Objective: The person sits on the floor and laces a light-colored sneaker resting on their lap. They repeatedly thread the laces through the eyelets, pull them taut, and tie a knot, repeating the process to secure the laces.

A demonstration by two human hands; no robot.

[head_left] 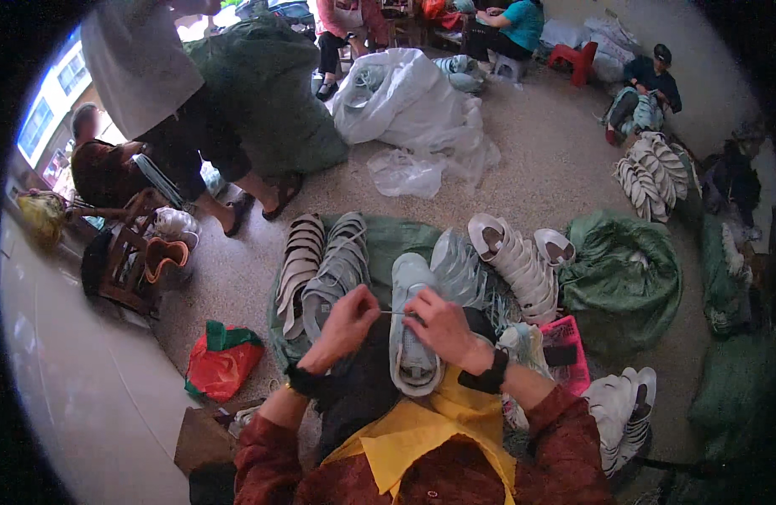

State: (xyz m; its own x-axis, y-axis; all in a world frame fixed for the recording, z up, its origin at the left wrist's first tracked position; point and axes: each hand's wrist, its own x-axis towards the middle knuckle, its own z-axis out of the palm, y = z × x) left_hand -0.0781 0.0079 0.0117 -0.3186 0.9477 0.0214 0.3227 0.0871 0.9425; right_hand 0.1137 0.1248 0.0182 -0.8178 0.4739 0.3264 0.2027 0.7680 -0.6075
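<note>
A pale grey-white sneaker [411, 337] lies upside toward me on my lap, toe pointing away. My left hand [348, 321] pinches one end of a thin lace [394, 313] stretched across the shoe. My right hand [443, 328] pinches the other end of the lace and rests on the sneaker's upper. Both wrists wear dark bands. A yellow apron [422, 429] covers my lap below the shoe.
Rows of stacked sneakers [325, 269] and white ones [518, 257] lie on green sacks [624, 273] ahead. A pink basket [569, 345] is at my right, a red bag [224, 362] at my left. Other people sit or stand around the room, with a white plastic sack [413, 105] further off.
</note>
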